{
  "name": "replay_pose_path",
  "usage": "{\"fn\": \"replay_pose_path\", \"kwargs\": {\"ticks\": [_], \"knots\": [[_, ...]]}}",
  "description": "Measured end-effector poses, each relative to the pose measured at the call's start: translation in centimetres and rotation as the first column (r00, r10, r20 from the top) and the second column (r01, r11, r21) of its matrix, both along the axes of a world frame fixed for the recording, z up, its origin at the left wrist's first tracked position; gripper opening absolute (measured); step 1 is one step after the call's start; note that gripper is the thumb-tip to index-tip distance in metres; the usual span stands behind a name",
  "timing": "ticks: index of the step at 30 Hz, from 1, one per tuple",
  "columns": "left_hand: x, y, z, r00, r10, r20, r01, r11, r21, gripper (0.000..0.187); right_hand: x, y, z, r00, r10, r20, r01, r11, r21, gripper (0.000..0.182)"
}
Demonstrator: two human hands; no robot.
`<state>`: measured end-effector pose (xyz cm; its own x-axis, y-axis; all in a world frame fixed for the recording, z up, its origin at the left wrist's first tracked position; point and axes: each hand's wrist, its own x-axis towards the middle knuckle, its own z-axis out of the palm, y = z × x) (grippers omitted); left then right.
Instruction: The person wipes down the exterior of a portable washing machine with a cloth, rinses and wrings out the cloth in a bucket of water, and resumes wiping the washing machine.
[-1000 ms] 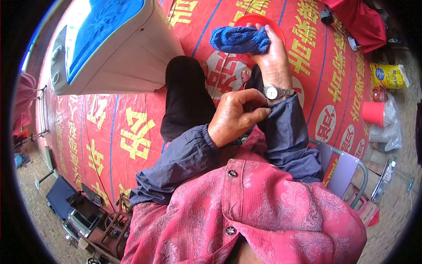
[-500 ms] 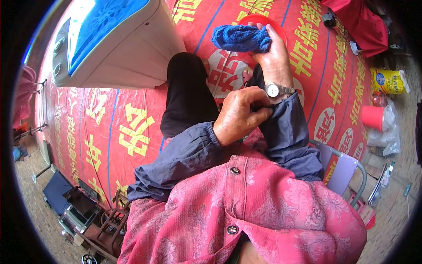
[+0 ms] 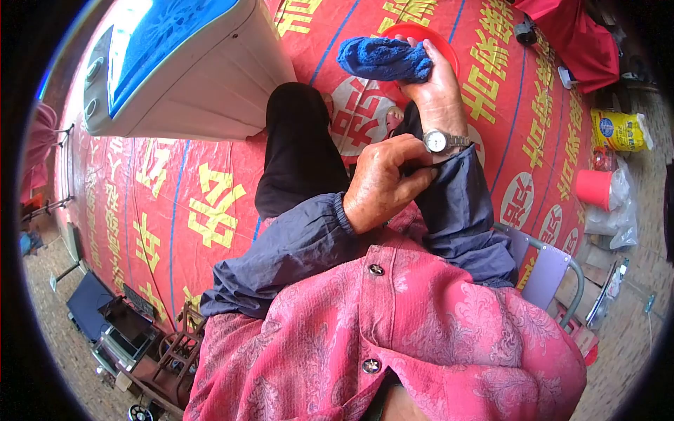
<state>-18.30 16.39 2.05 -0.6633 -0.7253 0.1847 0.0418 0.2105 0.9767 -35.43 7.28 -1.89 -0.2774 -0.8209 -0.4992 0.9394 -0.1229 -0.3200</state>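
Note:
A crumpled, textured blue cloth (image 3: 385, 59) lies across the palm and fingers of my right hand (image 3: 439, 81), which is turned up and closed round it. On that wrist sits a silver wristwatch (image 3: 436, 142). My left hand (image 3: 386, 181) reaches across with bent fingers and pinches the dark blue sleeve cuff (image 3: 456, 172) just below the watch; its fingertips are partly hidden. Behind the right hand, the rim of a red basin (image 3: 449, 48) shows on the floor.
A white machine with a blue top (image 3: 203, 70) stands at upper left. Red sheeting with yellow characters (image 3: 210, 203) covers the floor. To the right are a red bucket (image 3: 593, 189), a yellow bag (image 3: 618, 130) and a chair (image 3: 547, 277). Wooden furniture (image 3: 179, 358) stands at lower left.
Almost nothing differs. Both hands keep their places, the left at the right cuff and the right holding the blue cloth; the view shifts very slightly.

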Motion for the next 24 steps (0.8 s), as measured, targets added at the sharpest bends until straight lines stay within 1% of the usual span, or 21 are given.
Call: {"fn": "replay_pose_path", "kwargs": {"ticks": [2,5,8,11,14,17,19,21,22,24], "knots": [[0.0,0.0,0.0,1.000,0.013,-0.004,-0.014,1.000,-0.028,0.012,0.5,0.0,0.4,0.999,-0.030,-0.045,0.032,0.999,0.032,0.022],[0.0,-0.2,0.1,0.999,0.034,-0.008,-0.034,0.997,-0.073,0.012,0.8,0.3,0.9,1.000,-0.009,-0.025,0.011,0.996,0.083,0.024],[0.0,-0.3,0.1,0.999,0.045,-0.014,-0.046,0.997,-0.068,0.011,1.8,1.2,2.3,0.994,-0.013,-0.107,0.020,0.997,0.069,0.027],[0.0,-0.1,-0.2,0.999,0.049,-0.017,-0.050,0.998,-0.049,0.011,1.5,1.3,1.3,0.985,-0.037,-0.168,0.031,0.999,-0.035,0.021],[0.0,-0.1,-0.3,0.998,0.061,-0.007,-0.061,0.997,-0.036,0.011,0.2,1.0,-0.1,0.998,0.053,0.037,-0.050,0.996,-0.075,0.021],[0.1,0.0,-0.7,0.997,0.079,-0.016,-0.079,0.996,-0.029,0.011,0.2,1.0,-0.7,0.996,0.082,0.029,-0.078,0.992,-0.101,0.021],[0.1,-0.1,-0.7,0.996,0.085,-0.039,-0.086,0.996,-0.014,0.011,1.6,1.5,0.5,0.967,0.075,-0.245,-0.080,0.997,-0.013,0.032],[0.1,-0.3,-0.6,0.995,0.094,-0.031,-0.095,0.995,-0.029,0.011,2.8,2.6,2.2,0.905,0.088,-0.415,-0.083,0.996,0.029,0.041],[0.0,-0.4,-0.6,0.995,0.098,-0.027,-0.099,0.994,-0.037,0.010,3.3,3.1,3.1,0.886,0.097,-0.453,-0.095,0.995,0.028,0.042],[-0.2,-1.1,-0.4,0.994,0.101,-0.042,-0.103,0.993,-0.060,0.010,3.3,3.7,2.1,0.759,0.083,-0.646,-0.153,0.987,-0.053,0.041]]}}
